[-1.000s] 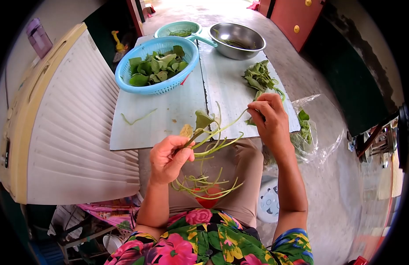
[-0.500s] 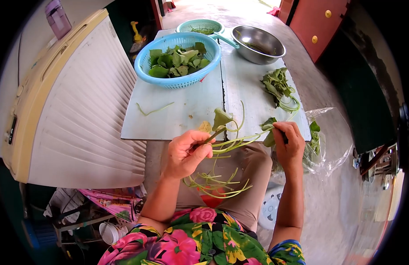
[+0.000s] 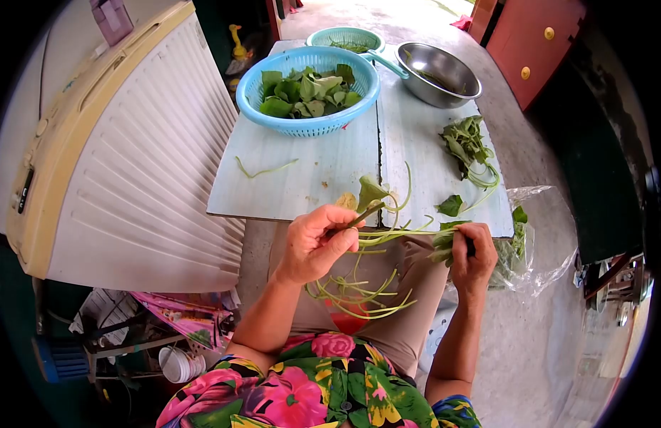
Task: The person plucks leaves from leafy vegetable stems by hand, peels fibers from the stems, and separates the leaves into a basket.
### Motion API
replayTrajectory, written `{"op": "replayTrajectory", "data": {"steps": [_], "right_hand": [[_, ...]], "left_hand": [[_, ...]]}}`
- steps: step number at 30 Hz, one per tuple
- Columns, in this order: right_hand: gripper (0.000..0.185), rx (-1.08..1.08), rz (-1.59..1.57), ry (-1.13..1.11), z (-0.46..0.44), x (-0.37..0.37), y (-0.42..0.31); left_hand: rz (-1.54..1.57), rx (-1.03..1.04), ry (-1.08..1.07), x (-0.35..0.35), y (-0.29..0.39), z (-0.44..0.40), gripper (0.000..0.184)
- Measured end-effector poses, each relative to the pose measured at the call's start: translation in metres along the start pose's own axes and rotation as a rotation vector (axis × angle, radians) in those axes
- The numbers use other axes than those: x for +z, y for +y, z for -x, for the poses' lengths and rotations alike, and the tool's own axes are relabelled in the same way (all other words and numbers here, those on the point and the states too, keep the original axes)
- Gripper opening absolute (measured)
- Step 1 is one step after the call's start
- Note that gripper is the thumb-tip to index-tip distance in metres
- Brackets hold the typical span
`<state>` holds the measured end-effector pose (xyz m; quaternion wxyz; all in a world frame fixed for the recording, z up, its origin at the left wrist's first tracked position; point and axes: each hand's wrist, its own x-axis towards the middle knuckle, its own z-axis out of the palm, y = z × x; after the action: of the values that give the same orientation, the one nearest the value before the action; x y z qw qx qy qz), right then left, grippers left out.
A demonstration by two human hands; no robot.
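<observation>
My left hand (image 3: 317, 244) pinches a bundle of green stems (image 3: 394, 233), with a leaf (image 3: 372, 191) and a yellowed leaf (image 3: 346, 202) sticking up from it. More stems hang below, over my lap. To the right, my right hand (image 3: 474, 255) is closed on a leafy sprig (image 3: 443, 242) whose stem runs toward the left hand. A single leaf (image 3: 451, 205) lies on the table's edge just above it. Farther back on the table lies a bunch of leafy greens (image 3: 467, 143) with curled stems.
On the table (image 3: 273, 192) stand a blue basket (image 3: 309, 127) of leaves, a smaller green basket (image 3: 344, 33) and a metal bowl (image 3: 441, 75). A loose stem (image 3: 265, 171) lies at left. A plastic bag (image 3: 541, 250) of greens is at right, a white ribbed appliance (image 3: 152, 164) at left.
The view has shifted, so the table sits farther right. My right hand has moved lower, from a thin stem end to a leafy sprig. My left hand still grips the stems.
</observation>
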<state>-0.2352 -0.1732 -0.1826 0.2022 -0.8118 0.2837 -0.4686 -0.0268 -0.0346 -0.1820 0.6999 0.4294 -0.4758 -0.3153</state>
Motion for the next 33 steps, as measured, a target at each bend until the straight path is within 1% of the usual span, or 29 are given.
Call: {"op": "replayTrajectory", "data": {"steps": [1,4,15,17,19,23,25,29,31,32,33], "right_hand": [[0.013,0.039,-0.048,0.020,0.002,0.001,0.001],[0.011,0.045,-0.105,0.056,0.004,0.001,0.002],[0.005,0.206,-0.264,0.037,0.014,-0.003,0.002],[0.005,0.210,-0.288,0.036,0.014,-0.003,0.001],[0.005,0.191,-0.325,0.107,0.012,-0.002,-0.002],[0.004,0.214,-0.342,0.108,0.012,-0.007,-0.002],[0.005,0.218,-0.371,0.071,0.013,-0.008,-0.002],[0.005,0.219,-0.388,0.093,0.014,-0.008,0.002],[0.008,0.242,-0.384,0.103,0.012,-0.008,0.002],[0.008,0.319,-0.571,0.171,0.013,-0.011,0.009],[0.008,0.394,-0.759,0.240,0.013,-0.013,0.017]], "left_hand": [[0.000,-0.002,0.002,0.000,0.000,0.000,0.010],[0.001,0.006,0.003,0.000,-0.002,0.000,0.010],[0.042,0.010,0.009,0.003,-0.001,-0.002,0.011],[0.026,0.014,0.001,0.002,0.000,-0.001,0.011],[0.011,0.001,-0.015,0.003,0.000,-0.001,0.011],[0.012,0.023,-0.015,0.004,-0.002,0.000,0.011],[0.000,0.024,-0.024,0.003,-0.002,0.000,0.012],[-0.022,0.026,-0.023,0.005,0.001,0.000,0.012],[-0.004,0.020,-0.002,0.005,-0.002,0.002,0.011],[0.007,0.017,0.025,0.004,-0.002,0.002,0.011],[0.090,0.000,0.106,0.001,0.001,0.002,0.011]]}}
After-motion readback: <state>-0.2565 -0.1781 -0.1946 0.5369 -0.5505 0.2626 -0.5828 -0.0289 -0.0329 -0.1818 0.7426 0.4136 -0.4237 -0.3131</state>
